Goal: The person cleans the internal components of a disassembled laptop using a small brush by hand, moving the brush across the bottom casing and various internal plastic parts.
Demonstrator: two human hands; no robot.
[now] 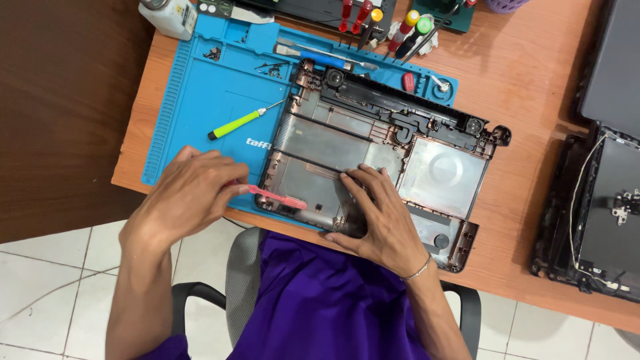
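Purple garment (pixel 320 300) nearest; left hand (pixel 190 193) pinched on pink pry tool (pixel 277 197), tip over black stripped laptop base (pixel 373 147); right hand (pixel 380 213) flat, fingers spread, beside tool tip

Pink pry tool (pixel 277 196), slim and flat, held nearly level, tip resting over the near-left edge of the laptop base shell (pixel 373 153). That shell lies open side up, gutted, dark plastic, skewed on the blue mat.

Bright, even light fell from above; shadows under the hands stayed soft. Focus was sharp, with faint glare on the metal shielding (pixel 441 175).
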